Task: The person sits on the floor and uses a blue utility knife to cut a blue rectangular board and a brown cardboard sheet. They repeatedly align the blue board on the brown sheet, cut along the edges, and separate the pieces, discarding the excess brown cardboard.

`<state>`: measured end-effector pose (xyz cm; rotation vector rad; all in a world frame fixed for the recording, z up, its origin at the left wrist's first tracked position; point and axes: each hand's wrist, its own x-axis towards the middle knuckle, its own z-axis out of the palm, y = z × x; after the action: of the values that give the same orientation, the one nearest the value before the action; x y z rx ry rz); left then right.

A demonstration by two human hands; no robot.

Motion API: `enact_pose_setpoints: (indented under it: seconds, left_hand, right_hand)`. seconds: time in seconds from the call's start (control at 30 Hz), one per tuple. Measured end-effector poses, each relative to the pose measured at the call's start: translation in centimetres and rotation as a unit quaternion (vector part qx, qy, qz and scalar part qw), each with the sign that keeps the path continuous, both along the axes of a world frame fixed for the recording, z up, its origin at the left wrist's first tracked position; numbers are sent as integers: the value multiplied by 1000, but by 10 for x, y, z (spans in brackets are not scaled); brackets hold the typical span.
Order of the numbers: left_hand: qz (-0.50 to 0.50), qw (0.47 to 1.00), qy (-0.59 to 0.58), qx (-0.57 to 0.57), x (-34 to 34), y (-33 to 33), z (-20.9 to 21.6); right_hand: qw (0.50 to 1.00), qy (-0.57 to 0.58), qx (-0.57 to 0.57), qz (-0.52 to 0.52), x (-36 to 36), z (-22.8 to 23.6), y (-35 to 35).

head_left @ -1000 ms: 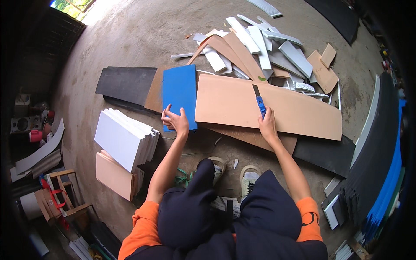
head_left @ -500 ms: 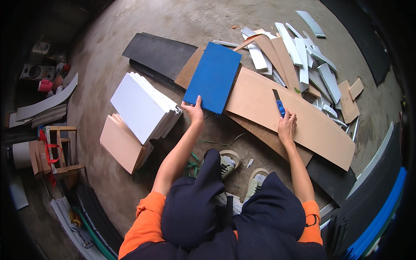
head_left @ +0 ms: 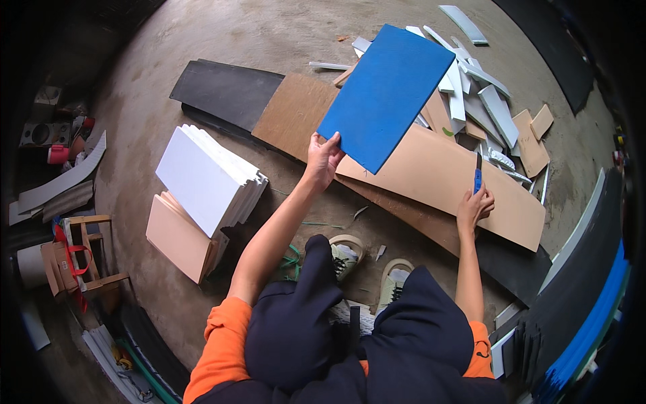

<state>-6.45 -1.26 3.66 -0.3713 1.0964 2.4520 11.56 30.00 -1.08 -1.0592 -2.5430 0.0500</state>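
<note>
My left hand grips a blue rectangular sheet by its near left corner, thumb on top. The sheet is raised and covers part of a long tan board and some of the scrap pile. In my right hand is a blue-handled utility knife, its dark blade pointing away from me above the tan board. Beneath that board lies a brown wooden board, whose bare left part now shows. Left of my left arm rest a stack of white sheets and a stack of tan sheets.
White and tan offcuts are heaped at the far right. Black sheets lie under the brown board's left end. A wooden stool stands at the left. Upright black and blue sheets line the right side. Green string lies near my shoe.
My left hand has lifted the blue sheet off the brown board and carried it rightward and away. My right hand has shifted right with the knife.
</note>
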Motion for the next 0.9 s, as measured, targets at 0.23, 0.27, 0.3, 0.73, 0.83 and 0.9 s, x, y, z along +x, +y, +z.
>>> enact_pose_setpoints:
  seconds: [0.23,0.27,0.3,0.73,0.83,0.9]
  left_hand:
    - [-70,997,-11,28,32,60,13]
    - [-76,996,-16,32,35,63,11]
    - [-83,996,-20,37,39,64,8]
    - [-4,989,90,-113,-27,-1,5]
    - [-82,974,103,-185,-31,-13,6]
    - [-134,955,137,-225,-25,-19,-11]
  right_hand:
    - [759,257,-558,217,-50,50,-118]
    - [711,280,-612,205,-57,49,-125]
    - [659,300,-662,192,-62,48,-130]
    - [600,144,-766,178,-37,83,-68]
    - [675,173,-704,134,-41,66,-44]
    - [724,189,-652,123,-49,49,-31]
